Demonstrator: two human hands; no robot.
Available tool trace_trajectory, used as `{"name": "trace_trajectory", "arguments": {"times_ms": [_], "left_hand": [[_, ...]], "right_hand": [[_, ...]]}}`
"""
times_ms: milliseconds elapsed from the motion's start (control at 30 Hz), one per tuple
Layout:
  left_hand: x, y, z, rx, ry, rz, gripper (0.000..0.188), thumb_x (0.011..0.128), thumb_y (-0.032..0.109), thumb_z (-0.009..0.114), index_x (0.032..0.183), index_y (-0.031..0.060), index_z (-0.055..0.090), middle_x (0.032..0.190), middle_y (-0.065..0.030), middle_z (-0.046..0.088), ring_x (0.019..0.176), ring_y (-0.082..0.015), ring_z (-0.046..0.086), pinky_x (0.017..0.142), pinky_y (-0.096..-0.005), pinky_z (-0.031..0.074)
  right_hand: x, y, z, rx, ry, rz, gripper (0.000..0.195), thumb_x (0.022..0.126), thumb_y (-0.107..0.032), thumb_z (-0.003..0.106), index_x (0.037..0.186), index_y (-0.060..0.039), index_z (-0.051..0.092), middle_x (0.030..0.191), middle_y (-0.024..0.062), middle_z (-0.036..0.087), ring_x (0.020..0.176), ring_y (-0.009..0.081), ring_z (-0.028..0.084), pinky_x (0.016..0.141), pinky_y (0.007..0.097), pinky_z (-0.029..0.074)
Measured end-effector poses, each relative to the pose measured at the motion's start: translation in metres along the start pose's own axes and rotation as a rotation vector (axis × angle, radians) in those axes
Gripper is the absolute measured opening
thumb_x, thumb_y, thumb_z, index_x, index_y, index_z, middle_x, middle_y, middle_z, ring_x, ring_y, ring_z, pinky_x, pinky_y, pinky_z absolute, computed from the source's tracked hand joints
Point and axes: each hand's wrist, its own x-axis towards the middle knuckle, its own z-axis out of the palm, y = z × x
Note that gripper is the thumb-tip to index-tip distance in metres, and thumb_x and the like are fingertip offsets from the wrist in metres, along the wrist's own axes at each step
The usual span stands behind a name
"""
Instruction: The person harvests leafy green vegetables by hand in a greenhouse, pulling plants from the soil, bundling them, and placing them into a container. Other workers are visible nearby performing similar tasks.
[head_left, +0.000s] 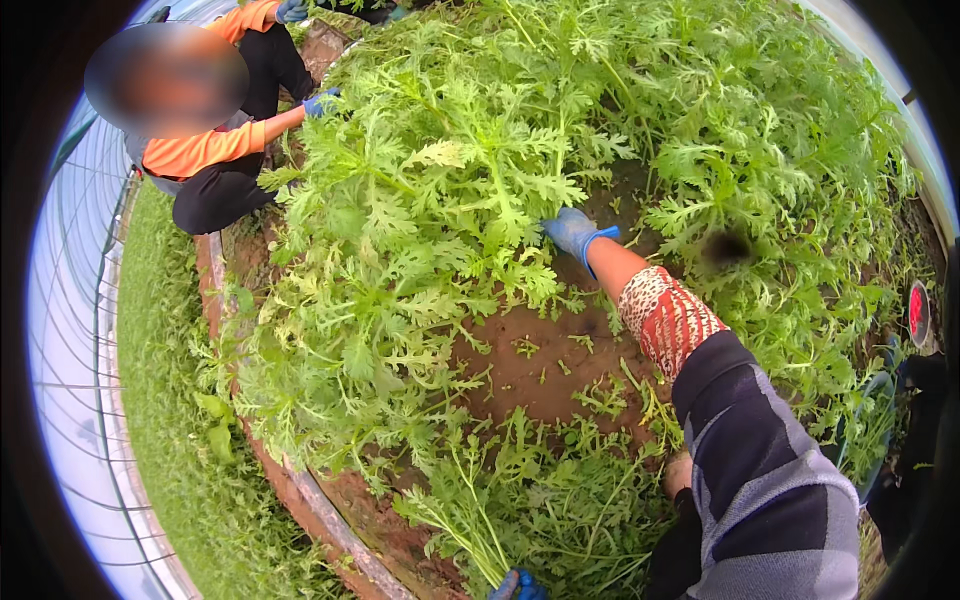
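My left hand (519, 586), in a blue glove, is at the bottom edge, partly cut off. It grips the pale stem ends of a bunch of leafy greens (480, 536), whose stalks point up and to the left. My right hand (574, 234), also blue-gloved, reaches forward to the base of standing chrysanthemum greens (480, 187) with lobed leaves. Foliage covers its fingertips, so their grip is hidden. Below that hand lies bare brown soil (540, 367) with scattered leaf scraps. Loose greens (577, 502) lie heaped in front of me, beside my left hand.
At upper left a person in an orange top (202, 154) crouches, a blue-gloved hand (321, 103) at the plants. A pale board edge (337, 517) borders the bed on the left. A round container with red contents (916, 313) stands far right. Greenhouse film (67, 360) curves along the left.
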Motion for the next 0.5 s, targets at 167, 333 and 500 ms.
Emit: {"name": "trace_trajectory", "arguments": {"times_ms": [167,333,500], "left_hand": [[0.009,0.009,0.006,0.074,-0.053,-0.056,0.023,0.099,0.028,0.048,0.089,0.0088,0.055,0.055,0.0068,0.029,0.044,-0.0067,0.027,0.043,-0.0224,0.023],[0.006,0.007,0.013,0.069,0.009,-0.030,0.022,0.099,0.028,0.047,0.090,0.0089,0.054,0.055,0.0071,0.029,0.045,-0.0063,0.027,0.043,-0.0218,0.023],[0.012,0.011,0.018,0.093,0.023,-0.050,0.021,0.099,0.027,0.047,0.091,0.0091,0.054,0.055,0.0072,0.029,0.046,-0.0063,0.028,0.043,-0.0219,0.023]], "right_hand": [[0.069,0.075,0.037,-0.484,0.272,-0.775,0.012,0.070,-0.023,0.060,0.068,-0.0170,0.070,0.069,0.0116,0.065,0.061,0.0319,0.060,0.054,0.0439,0.046],[0.060,0.020,0.073,-0.812,-0.065,-0.957,0.019,0.076,-0.021,0.058,0.090,-0.0174,0.071,0.089,0.0094,0.070,0.084,0.0286,0.065,0.075,0.0389,0.051],[0.062,0.001,0.048,-0.286,-0.025,-0.358,0.030,0.084,-0.026,0.062,0.104,-0.0049,0.066,0.108,0.0212,0.065,0.097,0.0373,0.063,0.084,0.0409,0.050]]}}
